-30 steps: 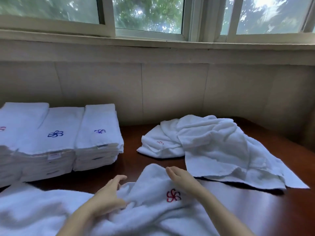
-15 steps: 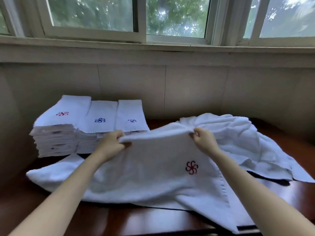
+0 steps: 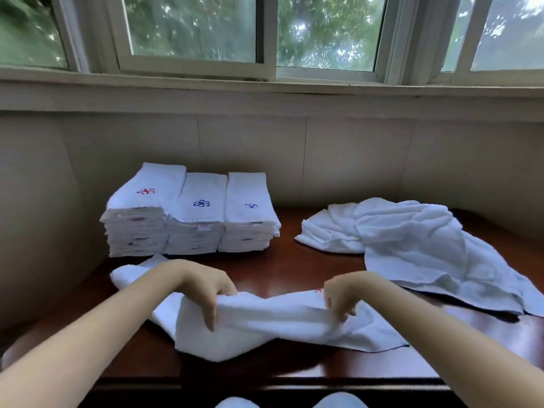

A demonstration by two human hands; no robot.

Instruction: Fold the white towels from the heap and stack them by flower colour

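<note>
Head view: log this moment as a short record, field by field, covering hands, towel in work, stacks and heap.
left hand: grips the towel's near fold
right hand: grips the same fold, beside a red flower
towel in work: partly folded, lying on the table
stacks: red-flower stack leftmost; blue-flower stack next to it; third stack, blue mark
heap: unfolded, at the right

Dark wooden table (image 3: pixel 294 260), beige wall (image 3: pixel 353 160), windows (image 3: pixel 194 30), trees outside (image 3: pixel 329 28)

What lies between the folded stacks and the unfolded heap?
Only bare dark wooden table separates the folded stacks from the heap, per the head view.
</note>
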